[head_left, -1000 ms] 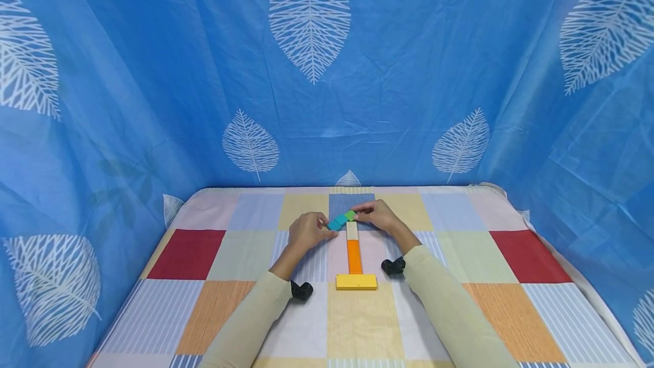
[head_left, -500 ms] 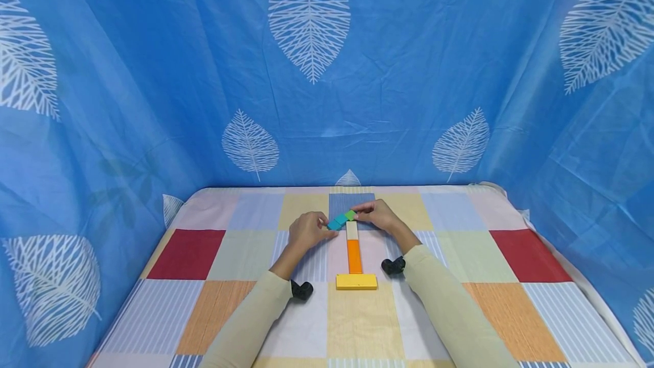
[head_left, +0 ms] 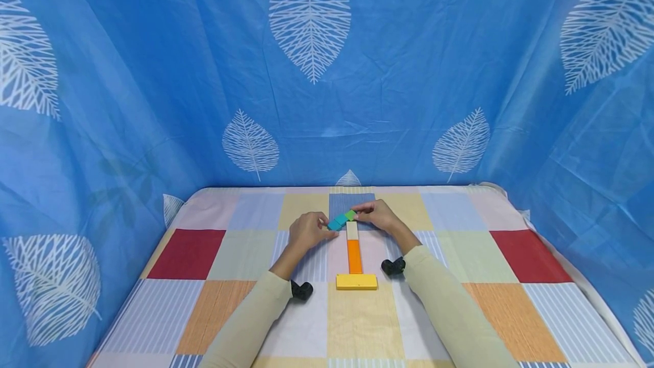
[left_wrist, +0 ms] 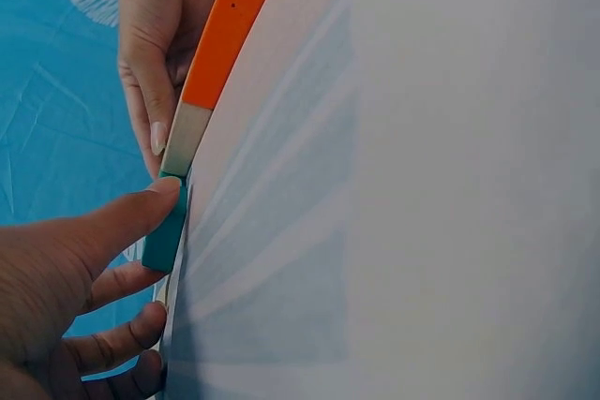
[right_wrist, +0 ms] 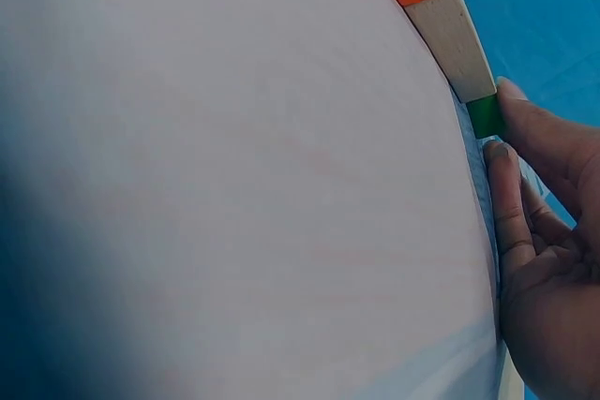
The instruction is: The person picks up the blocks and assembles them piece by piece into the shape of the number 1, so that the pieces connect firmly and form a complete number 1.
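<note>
A row of flat blocks lies slanted at the far side of the cloth, a teal part at its left end and a green block at its right. My left hand pinches the teal end; in the left wrist view its thumb presses the teal block with the index finger opposite. From the other side, my right hand holds the green block between thumb and fingers. A plain wood block meets this row from below, followed by an orange block and a crosswise yellow block.
A patchwork cloth covers the surface. Blue curtains with white leaf prints hang behind and at both sides. Black wrist devices, one at the left and one at the right, sit by the sleeves.
</note>
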{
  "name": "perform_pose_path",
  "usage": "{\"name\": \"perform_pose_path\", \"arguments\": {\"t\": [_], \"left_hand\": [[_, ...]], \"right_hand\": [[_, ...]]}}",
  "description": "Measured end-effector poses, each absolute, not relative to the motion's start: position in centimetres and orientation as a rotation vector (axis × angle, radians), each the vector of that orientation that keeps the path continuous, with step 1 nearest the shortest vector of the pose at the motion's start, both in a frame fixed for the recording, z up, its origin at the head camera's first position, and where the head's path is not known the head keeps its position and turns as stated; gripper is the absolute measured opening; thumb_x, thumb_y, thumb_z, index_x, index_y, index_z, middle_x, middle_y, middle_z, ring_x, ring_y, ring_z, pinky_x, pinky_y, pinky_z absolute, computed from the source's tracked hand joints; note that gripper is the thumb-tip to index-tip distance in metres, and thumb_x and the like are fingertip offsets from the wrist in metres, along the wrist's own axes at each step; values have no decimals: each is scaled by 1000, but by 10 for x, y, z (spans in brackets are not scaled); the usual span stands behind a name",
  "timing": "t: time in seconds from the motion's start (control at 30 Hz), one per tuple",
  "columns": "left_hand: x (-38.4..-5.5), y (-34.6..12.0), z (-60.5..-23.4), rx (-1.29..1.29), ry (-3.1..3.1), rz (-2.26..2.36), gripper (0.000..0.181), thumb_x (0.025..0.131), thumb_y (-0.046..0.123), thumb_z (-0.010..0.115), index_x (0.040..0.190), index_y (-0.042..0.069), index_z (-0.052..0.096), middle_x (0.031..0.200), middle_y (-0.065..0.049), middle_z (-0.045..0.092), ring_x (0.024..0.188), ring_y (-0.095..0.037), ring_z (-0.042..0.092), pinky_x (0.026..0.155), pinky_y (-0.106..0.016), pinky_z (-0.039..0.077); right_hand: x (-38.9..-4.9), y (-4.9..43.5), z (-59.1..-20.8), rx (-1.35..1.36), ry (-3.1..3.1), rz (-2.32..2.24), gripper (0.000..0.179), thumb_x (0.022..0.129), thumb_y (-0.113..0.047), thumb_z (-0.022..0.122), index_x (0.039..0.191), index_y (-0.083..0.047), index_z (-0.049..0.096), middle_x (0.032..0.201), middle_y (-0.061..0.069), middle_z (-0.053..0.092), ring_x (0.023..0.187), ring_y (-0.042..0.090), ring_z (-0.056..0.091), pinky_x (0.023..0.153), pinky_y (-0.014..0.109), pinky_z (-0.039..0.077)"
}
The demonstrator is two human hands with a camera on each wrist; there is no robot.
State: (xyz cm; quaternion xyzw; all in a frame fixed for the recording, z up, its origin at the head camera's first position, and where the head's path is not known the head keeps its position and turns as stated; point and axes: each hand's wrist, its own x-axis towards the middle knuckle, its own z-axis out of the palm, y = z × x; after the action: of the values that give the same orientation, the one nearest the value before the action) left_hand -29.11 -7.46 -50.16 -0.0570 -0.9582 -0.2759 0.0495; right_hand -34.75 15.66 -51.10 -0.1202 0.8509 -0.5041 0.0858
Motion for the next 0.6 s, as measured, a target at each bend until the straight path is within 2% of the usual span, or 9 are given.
{"name": "perform_pose_path", "arguments": {"t": [0.3, 0.5, 0.6], "left_hand": [[-290, -79, -496, -205, -2950, -866, 36, 72, 40, 93, 94, 18, 76, 78, 4, 63, 69, -13, 54, 60, -28, 43], [-292, -85, -492, -263, -2969, -987, 40, 73, 38, 93, 103, 17, 77, 84, 2, 66, 72, -14, 55, 61, -29, 45], [-293, -88, -490, -313, -2961, -1056, 39, 76, 38, 90, 105, 16, 77, 87, 0, 70, 73, -15, 59, 61, -30, 48]], "right_hand": [[-347, 155, -517, -352, 2603, -1575, 28, 97, -15, 70, 120, -1, 73, 115, 13, 73, 102, 24, 68, 87, 33, 55], [-350, 158, -517, -304, 2532, -1694, 27, 97, -16, 69, 120, -2, 74, 117, 15, 72, 95, 20, 67, 80, 29, 56], [-350, 159, -514, -284, 2483, -1737, 27, 98, -15, 68, 120, 0, 73, 118, 16, 71, 92, 19, 68, 80, 29, 57]]}}
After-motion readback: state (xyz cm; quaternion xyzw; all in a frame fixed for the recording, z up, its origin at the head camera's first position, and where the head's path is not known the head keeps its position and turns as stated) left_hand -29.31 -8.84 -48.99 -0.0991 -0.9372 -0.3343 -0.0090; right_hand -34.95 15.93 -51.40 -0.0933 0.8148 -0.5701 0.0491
